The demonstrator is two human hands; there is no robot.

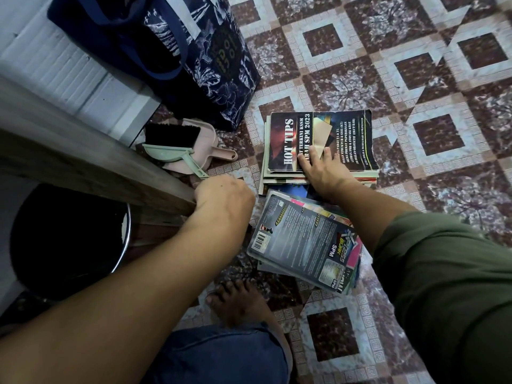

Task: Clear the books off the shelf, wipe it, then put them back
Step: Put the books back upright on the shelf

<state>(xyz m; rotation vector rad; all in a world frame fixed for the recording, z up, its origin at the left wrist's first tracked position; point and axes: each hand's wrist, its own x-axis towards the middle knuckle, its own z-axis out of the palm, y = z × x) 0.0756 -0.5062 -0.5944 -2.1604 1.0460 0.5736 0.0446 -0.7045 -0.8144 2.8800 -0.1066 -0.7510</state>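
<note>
Risk: near stack (304,245) leans askew, could slide if bumped. Right hand (321,167) flat, fingers spread on far stack (346,139). Left hand (221,198) curled over shelf edge (110,173).

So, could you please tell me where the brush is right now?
On the floor, upper left of the head view: the brush lies on the pink dustpan, between the bag and the book stack.

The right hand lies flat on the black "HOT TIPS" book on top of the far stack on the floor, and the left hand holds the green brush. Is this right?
Not quite. In the head view the left hand grips the corner of the brown wooden shelf board, not the green hand brush, which lies untouched in the pink plastic dustpan. The right hand does lie flat on the black "HOT TIPS" book.
</note>
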